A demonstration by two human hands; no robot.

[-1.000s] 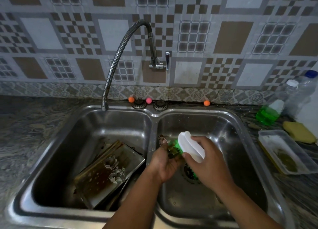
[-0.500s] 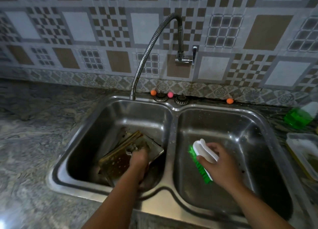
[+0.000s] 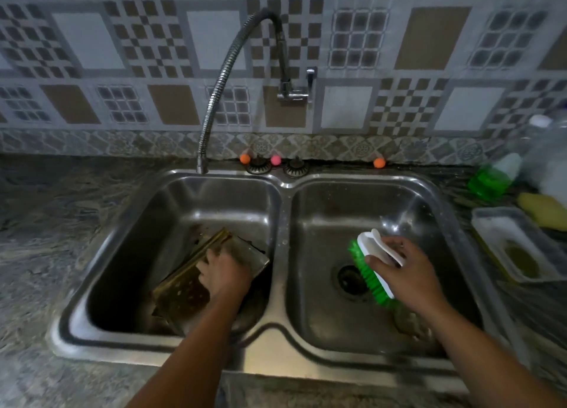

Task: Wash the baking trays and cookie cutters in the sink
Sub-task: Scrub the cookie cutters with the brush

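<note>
Fingers [image 3: 387, 245] of right hand [image 3: 405, 269] clamped on scrubbing brush [image 3: 372, 266], over right sink [image 3: 435, 199] basin. Left hand [image 3: 222, 274] on baking trays [image 3: 184, 288], tilted in left basin; finger closure: cannot tell. Soap dish [image 3: 487, 223] on tabletop [image 3: 46, 223].

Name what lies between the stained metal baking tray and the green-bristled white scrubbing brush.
In the head view, the steel divider of the double sink separates the stained metal baking tray from the green-bristled white scrubbing brush.
</note>
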